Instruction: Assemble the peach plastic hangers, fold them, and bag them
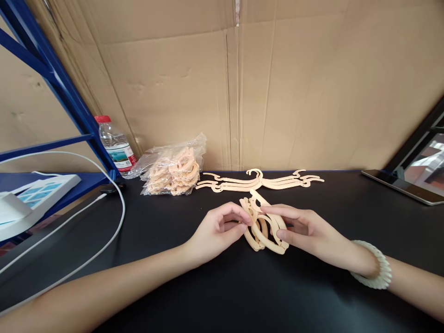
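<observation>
Beige folding clothes hangers lie in front of me on the black table. One folded hanger point(266, 239) is raised at a slant between my hands. My right hand point(308, 231) grips its right side between thumb and fingers. At its left edge the fingertips and thumb of my left hand point(220, 226) pinch it. Another folded hanger point(252, 241) sits just behind and to the left, partly hidden by the first. Farther back, several unfolded hangers point(239, 185) lie stacked with arms spread out and hooks at the middle.
A clear plastic bag of folded hangers point(173, 173) and a red-capped water bottle point(118, 148) stand at the back left. A white cable point(122, 208) loops across the left side. A dark tablet point(402, 186) lies at the right. Cardboard point(312, 92) walls the back.
</observation>
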### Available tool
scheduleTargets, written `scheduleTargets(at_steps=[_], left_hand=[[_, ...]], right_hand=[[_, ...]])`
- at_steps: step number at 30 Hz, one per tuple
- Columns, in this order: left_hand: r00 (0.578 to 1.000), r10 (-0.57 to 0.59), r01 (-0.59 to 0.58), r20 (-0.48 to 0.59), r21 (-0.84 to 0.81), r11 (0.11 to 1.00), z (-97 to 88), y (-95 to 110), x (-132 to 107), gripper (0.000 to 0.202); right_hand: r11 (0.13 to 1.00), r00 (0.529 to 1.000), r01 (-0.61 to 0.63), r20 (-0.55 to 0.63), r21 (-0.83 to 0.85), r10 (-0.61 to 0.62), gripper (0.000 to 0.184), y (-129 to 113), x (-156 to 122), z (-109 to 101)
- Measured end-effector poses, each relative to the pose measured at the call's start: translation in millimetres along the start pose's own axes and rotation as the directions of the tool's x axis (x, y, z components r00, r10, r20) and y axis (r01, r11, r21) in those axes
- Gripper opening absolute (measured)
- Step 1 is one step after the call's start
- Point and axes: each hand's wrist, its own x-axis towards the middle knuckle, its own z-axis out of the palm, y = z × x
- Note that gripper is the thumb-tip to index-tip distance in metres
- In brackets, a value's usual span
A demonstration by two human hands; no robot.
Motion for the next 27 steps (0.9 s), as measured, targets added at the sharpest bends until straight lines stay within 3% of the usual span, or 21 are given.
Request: scheduleTargets(at_steps=[13,21,27], left_hand=[[0.949,0.234,-0.277,0.211,0.206,0.939,3.9,8,-6,0.024],[0.931,0.322,-0.364,0.17,0.391,0.846,2.4,9,-12,0.031],[0.937,0.321,-0.344,0.137,0.518,0.783,4.0,9,-11,0.057]], right_hand=[[0.999,1.0,-0.016,-0.016,0.043,0.017,0.041,0,2,-8],[0.992,0.992,-0.06,-0.103,0.108,0.071,0.049,0,-1,-9],[0.993,0.989,-0.03,-0.141,0.114,0.046,0.045,-2,-2,-9]])
